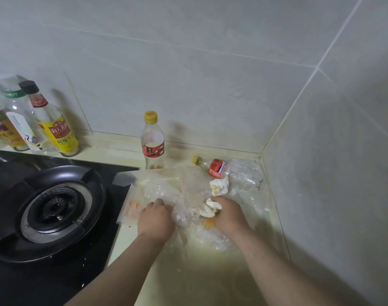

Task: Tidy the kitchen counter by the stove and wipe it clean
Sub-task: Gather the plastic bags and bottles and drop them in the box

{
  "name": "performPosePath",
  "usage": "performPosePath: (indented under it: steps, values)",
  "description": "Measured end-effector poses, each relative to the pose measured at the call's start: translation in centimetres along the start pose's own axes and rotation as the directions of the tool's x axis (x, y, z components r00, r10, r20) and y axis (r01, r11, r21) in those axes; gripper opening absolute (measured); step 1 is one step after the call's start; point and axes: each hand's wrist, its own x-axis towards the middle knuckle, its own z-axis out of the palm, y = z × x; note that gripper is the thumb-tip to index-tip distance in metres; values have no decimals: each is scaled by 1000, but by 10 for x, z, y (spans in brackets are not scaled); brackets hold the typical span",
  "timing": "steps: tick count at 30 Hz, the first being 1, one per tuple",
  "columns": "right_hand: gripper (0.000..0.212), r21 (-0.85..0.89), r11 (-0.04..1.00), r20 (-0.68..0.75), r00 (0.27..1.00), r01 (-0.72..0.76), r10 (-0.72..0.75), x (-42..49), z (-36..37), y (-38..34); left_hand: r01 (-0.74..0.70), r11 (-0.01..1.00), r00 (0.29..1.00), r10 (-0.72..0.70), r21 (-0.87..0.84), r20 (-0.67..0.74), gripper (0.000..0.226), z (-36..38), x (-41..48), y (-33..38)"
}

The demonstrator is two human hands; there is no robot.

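A heap of clear plastic bags (pixel 166 188) lies on the pale counter (pixel 201 272) right of the stove. My left hand (pixel 156 219) grips a bunch of this plastic. My right hand (pixel 229 214) holds a crumpled white tissue (pixel 210 208) at the heap's right side. A second tissue wad (pixel 219 186) rests on the plastic. An empty bottle with a red label (pixel 221 168) lies on its side in the corner. Another yellow-capped bottle (pixel 152 142) stands upright by the wall.
A black gas stove (pixel 56 206) with its burner fills the left side. Three condiment bottles (pixel 53 127) stand against the tiled wall behind it. Tiled walls meet in a corner at the right, closing in the counter.
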Motion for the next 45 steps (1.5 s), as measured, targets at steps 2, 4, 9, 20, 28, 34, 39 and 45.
performPosePath:
  steps: [2, 4, 9, 20, 28, 34, 39, 45]
  values:
    - [26, 74, 997, -41, 999, 14, -11, -5, -6, -3, -23, 1000, 1000, 23, -9, -5, 35, -3, 3, -1]
    - [29, 154, 988, -67, 998, 28, -18, -12, -12, -6, -30, 999, 999, 29, -36, -20, 30, -7, 2, -3]
    - [37, 226, 973, -109, 994, 55, -30, -23, -17, -7, -41, 969, 999, 40, -244, -9, 23, -10, -3, -20]
    - [41, 261, 964, -88, 996, 46, -24, -32, -16, -8, 37, 907, 995, 6, -419, 101, 88, -35, -12, 9]
    - [36, 237, 967, -88, 993, 95, -76, -37, -19, -9, 175, 928, 984, -173, -328, 37, 87, -47, 14, 44]
    - [34, 181, 979, -57, 995, 91, -82, -37, -26, -4, 186, 917, 982, -189, -352, 26, 62, -48, 32, 52]
    - [27, 266, 964, 43, 999, -17, 6, -33, -23, -3, 157, 881, 987, -149, -445, 54, 25, -37, 39, 44]
    - [66, 133, 985, 23, 993, -114, 112, -28, -1, -19, 136, 851, 990, -137, -508, 37, 21, -28, 38, 33]
